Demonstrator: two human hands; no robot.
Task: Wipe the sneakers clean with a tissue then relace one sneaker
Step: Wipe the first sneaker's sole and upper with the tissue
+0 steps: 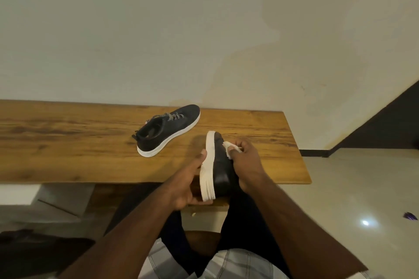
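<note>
Your left hand (189,182) grips the white sole of a black sneaker (218,165), thumb along the sole's edge and fingers curled under the heel end, holding it tipped on its side above the near edge of the desk (68,142). Your right hand (246,161) pinches a white tissue (229,147) against the dark upper of that sneaker, near the toe end, with fingers bent round the tissue. The other sneaker (169,130) sits upright on the desk, farther back and to the left, well apart from the held one, its toe pointing toward the wall (204,29) and its patterned laces (169,117) threaded over the tongue. A small purple scrap (410,215) lies on the floor (351,188) to your right.
</note>
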